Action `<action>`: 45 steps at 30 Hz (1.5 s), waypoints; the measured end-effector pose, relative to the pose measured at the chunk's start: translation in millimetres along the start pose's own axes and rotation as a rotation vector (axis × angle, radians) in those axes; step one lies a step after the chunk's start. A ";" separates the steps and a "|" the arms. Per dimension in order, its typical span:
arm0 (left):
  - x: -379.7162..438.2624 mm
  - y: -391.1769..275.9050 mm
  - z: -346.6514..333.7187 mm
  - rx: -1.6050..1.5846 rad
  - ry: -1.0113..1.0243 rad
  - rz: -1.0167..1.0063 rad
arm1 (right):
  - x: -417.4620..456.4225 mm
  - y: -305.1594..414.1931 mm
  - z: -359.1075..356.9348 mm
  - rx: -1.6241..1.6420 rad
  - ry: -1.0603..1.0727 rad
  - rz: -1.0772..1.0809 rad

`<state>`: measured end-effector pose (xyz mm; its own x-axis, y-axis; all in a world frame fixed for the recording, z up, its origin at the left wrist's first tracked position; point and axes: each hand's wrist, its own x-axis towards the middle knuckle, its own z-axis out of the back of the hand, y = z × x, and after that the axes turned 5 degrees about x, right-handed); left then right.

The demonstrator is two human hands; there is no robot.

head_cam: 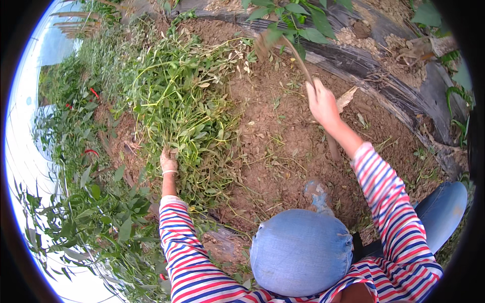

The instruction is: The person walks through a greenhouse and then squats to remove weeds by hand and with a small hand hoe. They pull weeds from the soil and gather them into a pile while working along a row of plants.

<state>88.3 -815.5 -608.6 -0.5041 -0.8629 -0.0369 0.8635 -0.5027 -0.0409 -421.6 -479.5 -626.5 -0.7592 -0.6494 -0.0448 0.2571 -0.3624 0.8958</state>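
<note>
At the centre left, my left hand (168, 161) is closed around the stems of a large clump of leafy green weeds (193, 121). My right hand (322, 100) grips a thin wooden handle (297, 57) on the right side. The tool's head (265, 44) is blurred, so its exact kind cannot be told; it is over the soil at the upper middle, near the edge of black plastic mulch film. Bare brown soil (276, 125) with scattered cut sprigs lies between my hands.
Black plastic mulch film (341, 60) curves along the upper right, with a leafy plant (299, 19) over it. Pepper plants with red peppers (91, 152) stand at the left. My denim-covered knee (301, 252) is at the bottom, and a dry leaf (345, 99) lies beside my right hand.
</note>
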 end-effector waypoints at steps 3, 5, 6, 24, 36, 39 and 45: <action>-3.0 -1.1 -5.6 -0.162 -0.020 0.222 | 72.6 32.4 -47.3 -0.094 -0.037 0.127; 7.7 -23.9 -20.8 -0.150 -0.027 0.089 | 121.1 24.1 -61.6 -0.216 -0.087 0.250; 6.5 -25.2 -21.2 -0.120 -0.027 0.037 | 128.6 16.9 -70.5 -0.258 0.004 0.204; 0.1 3.3 -31.7 -0.548 -0.070 0.242 | 8.9 -1.0 -118.3 0.063 0.350 -0.477; 5.7 45.5 -43.6 -0.737 -0.087 0.467 | -67.8 -20.2 -101.6 0.278 0.385 -0.532; 12.3 10.3 -51.1 -0.877 -0.100 0.559 | -41.5 -8.5 -135.1 0.167 0.269 -0.470; 13.0 56.8 9.1 -0.563 -0.070 0.524 | -50.5 29.0 -116.3 0.547 0.451 -0.700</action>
<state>130.9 -855.7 -602.3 -0.0138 -0.9915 -0.1294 0.8410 0.0585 -0.5378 -306.3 -535.0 -649.7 -0.3069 -0.6416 -0.7029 -0.5586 -0.4765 0.6789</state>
